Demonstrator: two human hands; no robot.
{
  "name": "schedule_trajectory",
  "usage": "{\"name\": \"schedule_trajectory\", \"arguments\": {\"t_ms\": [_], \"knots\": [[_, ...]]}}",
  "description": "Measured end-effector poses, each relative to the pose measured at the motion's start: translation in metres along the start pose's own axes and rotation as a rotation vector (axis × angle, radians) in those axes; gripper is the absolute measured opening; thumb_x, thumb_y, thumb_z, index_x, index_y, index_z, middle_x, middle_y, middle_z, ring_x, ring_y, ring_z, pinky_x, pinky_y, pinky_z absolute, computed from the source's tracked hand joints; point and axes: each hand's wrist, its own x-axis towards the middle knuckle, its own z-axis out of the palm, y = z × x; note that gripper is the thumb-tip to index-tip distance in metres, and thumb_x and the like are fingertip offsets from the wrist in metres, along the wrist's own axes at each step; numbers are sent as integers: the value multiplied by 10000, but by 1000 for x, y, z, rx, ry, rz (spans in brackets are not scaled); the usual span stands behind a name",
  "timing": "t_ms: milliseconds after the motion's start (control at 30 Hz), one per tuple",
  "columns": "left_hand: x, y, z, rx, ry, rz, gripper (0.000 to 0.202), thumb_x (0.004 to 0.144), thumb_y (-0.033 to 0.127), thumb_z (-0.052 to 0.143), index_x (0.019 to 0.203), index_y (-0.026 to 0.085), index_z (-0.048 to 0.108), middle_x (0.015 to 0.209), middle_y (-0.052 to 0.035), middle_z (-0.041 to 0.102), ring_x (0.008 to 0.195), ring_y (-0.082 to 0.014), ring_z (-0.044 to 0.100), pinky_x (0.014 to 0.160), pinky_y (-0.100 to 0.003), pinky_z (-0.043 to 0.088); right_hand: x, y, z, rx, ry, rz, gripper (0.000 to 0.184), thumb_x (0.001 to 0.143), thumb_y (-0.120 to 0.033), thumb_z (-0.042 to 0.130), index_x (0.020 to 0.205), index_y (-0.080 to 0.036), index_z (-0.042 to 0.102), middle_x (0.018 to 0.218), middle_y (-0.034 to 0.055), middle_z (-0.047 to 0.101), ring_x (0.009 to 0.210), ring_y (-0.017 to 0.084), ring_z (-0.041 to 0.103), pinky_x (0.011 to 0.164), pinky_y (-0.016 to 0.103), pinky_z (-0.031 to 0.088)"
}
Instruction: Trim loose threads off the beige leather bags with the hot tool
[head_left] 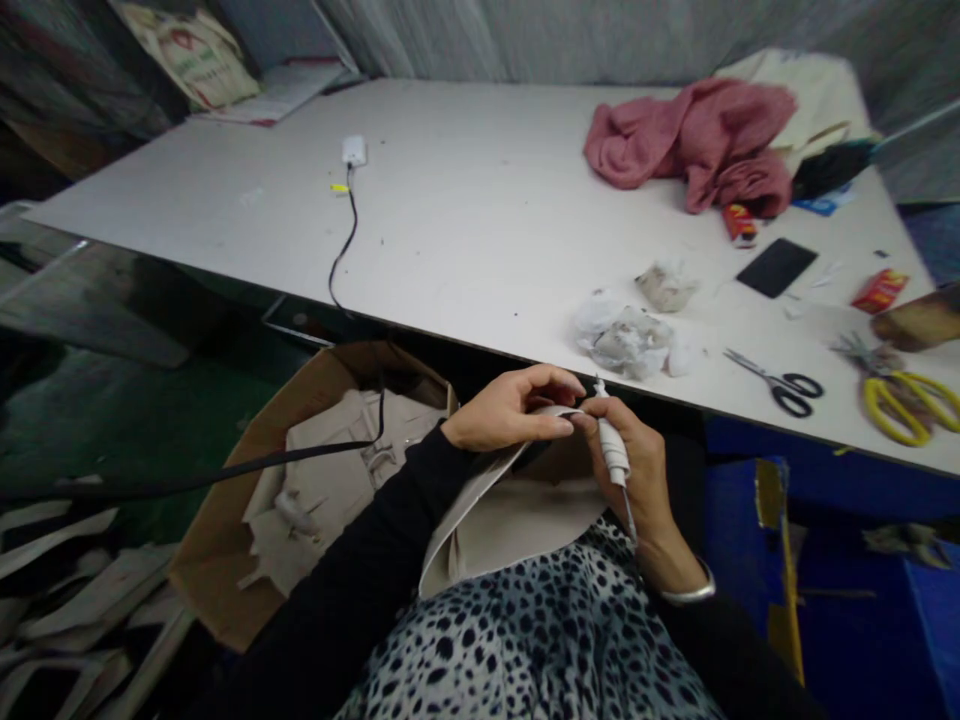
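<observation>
A beige bag piece (510, 525) lies across my lap, its upper edge lifted toward the table. My left hand (510, 408) pinches that edge between thumb and fingers. My right hand (637, 470) is closed around a small white corded tool (611, 445), held like a pen, with its tip at the pinched edge. A thin cord runs down from the tool along my right wrist.
A cardboard box (225, 520) of similar beige pieces stands at my left knee. On the white table (450, 220) lie crumpled wads (626, 335), black scissors (784, 382), yellow scissors (907, 405), a black phone (776, 267), a pink cloth (697, 140) and a white charger (354, 150).
</observation>
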Motion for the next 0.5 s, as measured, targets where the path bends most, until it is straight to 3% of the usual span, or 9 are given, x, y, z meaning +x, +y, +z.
{"name": "schedule_trajectory", "arguments": {"t_ms": [100,233,367,500], "knots": [[-4,2,0,-274,141,-9,323,769,342,826,1037,191,729,1013,-59,673,963,-214,639,935,-389,521,-8,-10,-20,-61,76,-40,198,989,-372,622,889,-209,672,763,1,641,655,141,562,595,240,417],[-3,-4,-1,-268,312,-74,276,735,313,868,934,157,759,937,-56,696,863,-176,636,864,-319,513,-26,-24,-57,-153,207,-35,206,1002,-356,604,861,-219,664,725,-9,633,649,146,592,605,239,446],[3,-14,2,-278,320,-132,253,724,308,872,886,147,762,850,-49,693,803,-165,620,806,-293,497,-53,-28,-97,-293,383,-26,237,995,-387,603,843,-217,666,705,-9,641,626,153,610,610,245,468],[9,-23,6,-297,304,-163,247,721,306,873,871,144,763,848,-48,693,796,-159,614,800,-280,497,-88,-23,-143,-536,704,172,317,931,-520,678,961,-205,701,805,30,702,673,194,649,603,276,460]]}}
